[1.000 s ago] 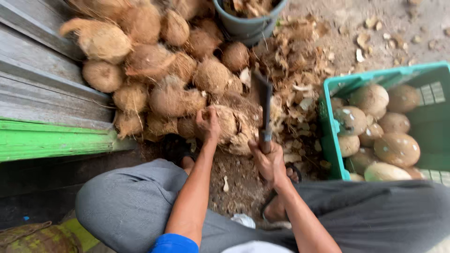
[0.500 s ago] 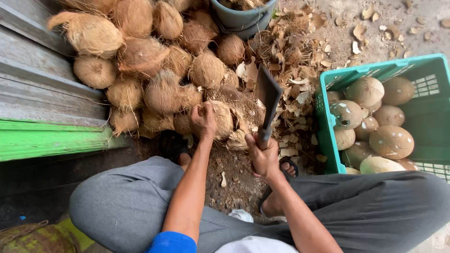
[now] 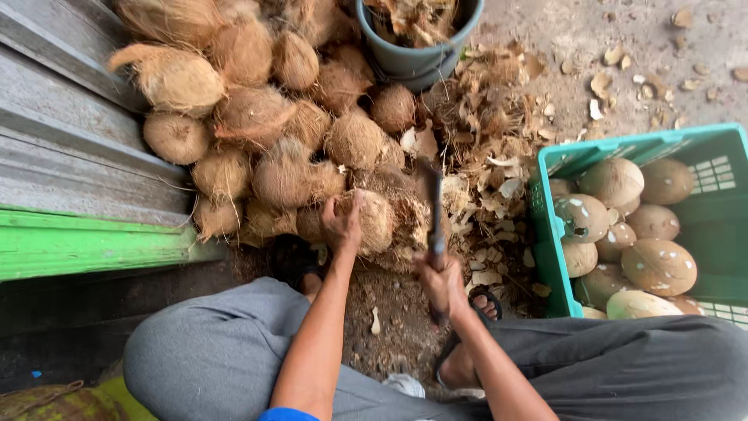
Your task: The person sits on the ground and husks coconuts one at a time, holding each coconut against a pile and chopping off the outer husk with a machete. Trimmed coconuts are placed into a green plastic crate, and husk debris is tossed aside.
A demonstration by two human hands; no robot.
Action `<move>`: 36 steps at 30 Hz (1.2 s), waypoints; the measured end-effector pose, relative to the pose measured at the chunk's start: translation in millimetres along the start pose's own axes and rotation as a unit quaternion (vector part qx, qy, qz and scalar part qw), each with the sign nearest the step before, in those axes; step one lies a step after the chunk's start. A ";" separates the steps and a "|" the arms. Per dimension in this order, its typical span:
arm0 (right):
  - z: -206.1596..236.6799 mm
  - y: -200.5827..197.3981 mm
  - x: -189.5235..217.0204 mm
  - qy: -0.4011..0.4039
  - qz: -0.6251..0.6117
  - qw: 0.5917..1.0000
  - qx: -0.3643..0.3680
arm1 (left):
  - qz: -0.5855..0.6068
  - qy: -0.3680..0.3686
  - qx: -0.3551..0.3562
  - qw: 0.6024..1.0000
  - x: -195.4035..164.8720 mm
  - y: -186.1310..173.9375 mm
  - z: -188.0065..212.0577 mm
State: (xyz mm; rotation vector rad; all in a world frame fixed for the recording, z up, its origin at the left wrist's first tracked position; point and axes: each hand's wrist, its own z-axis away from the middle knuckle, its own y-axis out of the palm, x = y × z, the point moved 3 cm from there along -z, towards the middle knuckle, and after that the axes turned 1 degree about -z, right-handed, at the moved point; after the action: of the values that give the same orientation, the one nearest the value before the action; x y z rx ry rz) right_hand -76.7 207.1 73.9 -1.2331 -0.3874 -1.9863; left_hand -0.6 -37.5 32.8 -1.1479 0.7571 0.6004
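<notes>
**Coconut husking spot, seen from left to right**

Far left: a grey plank wall (image 3: 62,148) with a green painted board (image 3: 86,242) along its foot.

Left of centre: a heap of brown, fibrous coconuts (image 3: 249,117) piled against the planks.

Centre: the left hand (image 3: 341,224), fingers curled and pressed onto a husked coconut (image 3: 374,222) at the front edge of the heap, holding it on the ground just ahead of the person's grey-trousered knees (image 3: 226,351).

Just right of that: the right hand (image 3: 441,282), closed tight round the handle of a cleaver (image 3: 433,210); the blade stands edge-on above the held coconut, its tip close beside it. Whether it touches is not clear.

Above centre: a grey bucket (image 3: 417,58) filled with husk scraps.

Right of centre: loose husk shavings (image 3: 491,171) strewn over the dirt; a sandalled foot (image 3: 479,308) below them.

Far right: a green plastic crate (image 3: 623,152) holding pale peeled coconuts (image 3: 658,265).
</notes>
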 end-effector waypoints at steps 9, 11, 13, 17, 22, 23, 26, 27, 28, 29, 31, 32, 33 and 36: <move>2.1 -12.0 11.2 0.023 0.065 0.996 0.051 | 0.049 0.015 0.060 0.997 21.7 0.7 -14.4; -9.1 -28.8 32.3 0.051 0.077 0.996 -0.001 | 0.117 0.050 0.067 0.990 30.1 0.1 -21.1; -26.8 -48.2 49.2 0.062 0.166 0.983 -0.045 | 0.140 0.127 0.083 0.978 33.8 -1.3 -26.8; -72.4 -68.3 59.3 -0.014 0.338 0.938 -0.076 | 0.168 0.148 0.143 0.964 37.1 -8.2 -33.6; -93.8 -60.7 40.1 -0.085 0.395 0.912 -0.071 | 0.146 0.033 0.182 0.972 34.4 -9.3 -26.3; -91.5 -57.6 35.6 -0.056 0.420 0.904 -0.058 | 0.155 0.048 0.160 0.974 31.2 -9.2 -23.5; -77.4 -42.6 42.5 -0.144 0.498 0.847 -0.114 | 0.141 0.078 0.111 0.981 26.9 -9.3 -16.7; -71.2 -35.5 48.5 -0.201 0.521 0.817 -0.146 | 0.130 0.085 0.099 0.983 27.2 -9.3 -15.6; -67.6 -26.1 50.5 -0.194 0.545 0.807 -0.121 | 0.133 0.068 0.103 0.983 29.3 -8.3 -15.8; -64.1 -16.8 52.1 -0.187 0.568 0.796 -0.097 | 0.135 0.051 0.109 0.984 32.3 -7.5 -16.3; -57.8 -1.3 59.5 -0.225 0.596 0.765 -0.094 | 0.142 0.024 0.111 0.983 38.7 -5.5 -19.6; -54.1 5.8 63.8 -0.270 0.600 0.745 -0.112 | 0.145 0.012 0.107 0.984 42.5 -4.8 -21.7; -50.1 12.2 66.2 -0.312 0.603 0.723 -0.128 | 0.148 -0.002 0.103 0.984 46.5 -3.3 -23.1; -43.3 27.7 53.5 -0.279 0.610 0.741 -0.036 | 0.154 0.025 0.089 0.984 53.5 -0.3 -25.0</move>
State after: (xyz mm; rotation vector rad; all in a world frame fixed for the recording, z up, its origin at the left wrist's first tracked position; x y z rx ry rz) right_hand -97.5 139.2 95.4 -1.5194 0.2341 -0.4844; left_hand 27.0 -59.2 -14.7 -0.8902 1.0220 0.7483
